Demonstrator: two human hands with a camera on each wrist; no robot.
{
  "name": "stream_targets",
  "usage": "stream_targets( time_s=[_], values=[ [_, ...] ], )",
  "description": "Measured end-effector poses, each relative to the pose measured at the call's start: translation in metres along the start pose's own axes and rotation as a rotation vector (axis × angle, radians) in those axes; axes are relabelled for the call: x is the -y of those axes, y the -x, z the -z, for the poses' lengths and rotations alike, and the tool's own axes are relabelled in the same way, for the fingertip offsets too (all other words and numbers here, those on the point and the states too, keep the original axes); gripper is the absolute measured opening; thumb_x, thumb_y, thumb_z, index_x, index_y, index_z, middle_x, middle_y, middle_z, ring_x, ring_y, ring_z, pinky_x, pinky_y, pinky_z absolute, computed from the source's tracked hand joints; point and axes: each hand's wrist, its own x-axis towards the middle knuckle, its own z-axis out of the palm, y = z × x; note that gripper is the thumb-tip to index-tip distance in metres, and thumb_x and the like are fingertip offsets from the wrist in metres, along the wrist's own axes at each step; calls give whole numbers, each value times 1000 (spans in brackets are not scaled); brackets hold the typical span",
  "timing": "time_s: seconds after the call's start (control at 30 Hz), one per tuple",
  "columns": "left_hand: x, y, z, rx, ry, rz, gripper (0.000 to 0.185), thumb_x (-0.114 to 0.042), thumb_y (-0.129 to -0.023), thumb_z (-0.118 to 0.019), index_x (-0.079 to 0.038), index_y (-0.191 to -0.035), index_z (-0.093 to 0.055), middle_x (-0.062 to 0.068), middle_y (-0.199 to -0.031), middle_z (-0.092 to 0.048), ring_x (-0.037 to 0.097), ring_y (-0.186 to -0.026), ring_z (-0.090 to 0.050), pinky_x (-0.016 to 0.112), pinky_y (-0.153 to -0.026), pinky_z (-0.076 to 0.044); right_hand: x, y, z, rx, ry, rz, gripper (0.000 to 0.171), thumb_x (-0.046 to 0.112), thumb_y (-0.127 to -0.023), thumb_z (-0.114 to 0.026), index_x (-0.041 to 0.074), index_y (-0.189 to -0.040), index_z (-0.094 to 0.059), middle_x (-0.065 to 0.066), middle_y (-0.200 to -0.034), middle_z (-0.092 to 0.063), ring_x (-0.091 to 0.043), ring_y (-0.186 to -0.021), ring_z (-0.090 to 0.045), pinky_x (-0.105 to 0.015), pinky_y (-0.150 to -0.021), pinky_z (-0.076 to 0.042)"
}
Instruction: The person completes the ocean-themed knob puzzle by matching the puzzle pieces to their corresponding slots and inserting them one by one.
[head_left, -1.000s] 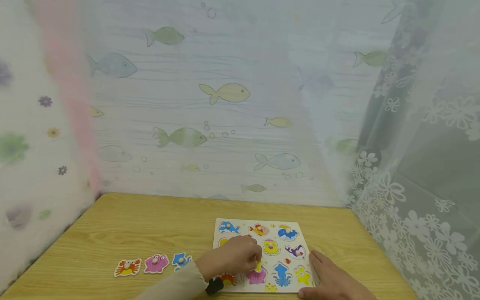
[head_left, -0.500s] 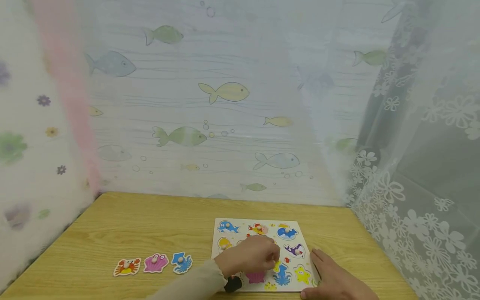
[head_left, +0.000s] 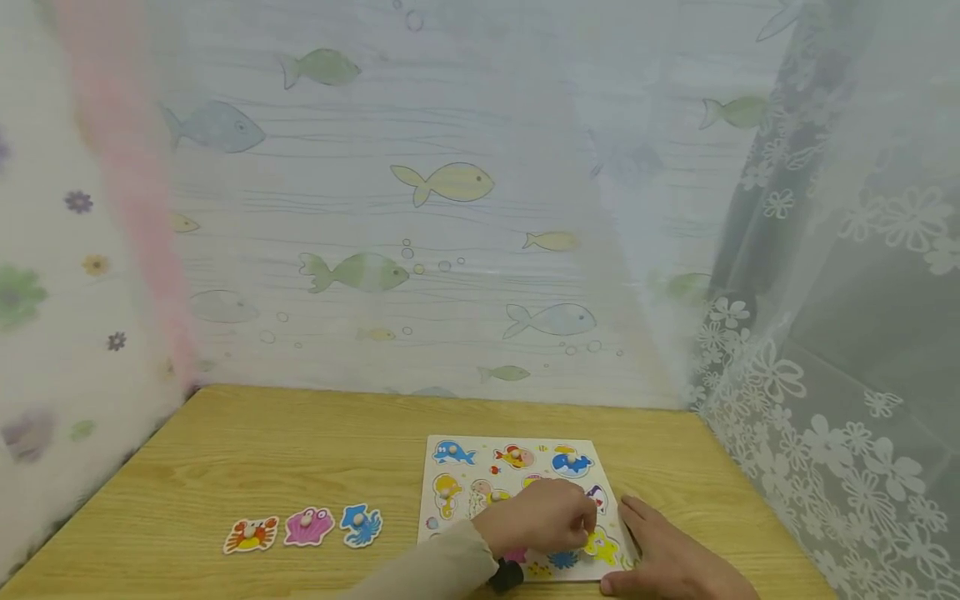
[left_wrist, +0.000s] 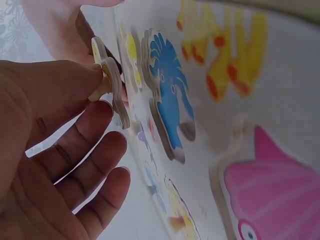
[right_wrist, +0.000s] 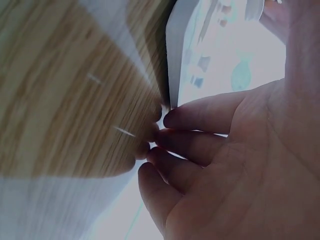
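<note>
Your left hand (head_left: 542,515) has shifted rightward across the puzzle board (head_left: 483,443) since the earlier frame, from near its middle to the side by the yellow star shape (head_left: 602,547); your right hand (head_left: 667,546) has stayed put. On the left, you pinch the knob of a wooden piece (left_wrist: 116,82) between thumb and forefinger, your other fingers loosely bent. That piece is seen nearly edge-on just over the board, some yellow on its face; you can't tell its figure from this angle. Close by are the blue squid recess (left_wrist: 171,92) and, farther off, the pink shell recess (left_wrist: 270,190). Your right hand grips nothing: its fingers reach along the board's right edge, touching it, with the thumb by the near corner. To your left on the tabletop (head_left: 300,433), the crab piece (head_left: 251,534), pink shell piece (head_left: 308,527) and blue squid piece (head_left: 362,526) lie in a row, apart from the board. Along the board's far side sit two whale pieces, with a red fish piece (head_left: 514,456) between them.
</note>
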Motion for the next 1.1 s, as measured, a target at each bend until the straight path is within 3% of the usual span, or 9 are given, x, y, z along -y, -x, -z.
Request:
stream_targets(
  time_s=[0.57,0.9,1.1],
  values=[
    [-9,-21,-16,53,-8,41,6,-23,-86,-69,-28,-87,-69,-21,-75,-54,-3,-66,-48,16,-62,-39,0,1,-1,-19,2,9,109,63,-73,-70,-8,-145,-27,-27,-149,-26,-45,-135,-28,-61,-99,-32],
    [-17,-27,-15,69,-8,87,6,-24,-85,-69,-29,-88,-69,-21,-78,-57,-3,-69,-48,17,-62,-39,-1,-1,-1,-9,6,44,105,61,-77,-67,-10,-144,-28,-30,-148,-26,-48,-133,-29,-60,-96,-34],
    [-20,-31,-16,68,-60,106,4,-26,-85,-70,-29,-86,-68,-21,-76,-56,-1,-69,-48,18,-63,-39,-1,-2,-1,-9,13,47,106,62,-76,-68,-9,-144,-30,-31,-147,-26,-49,-133,-28,-60,-95,-35]
  ],
)
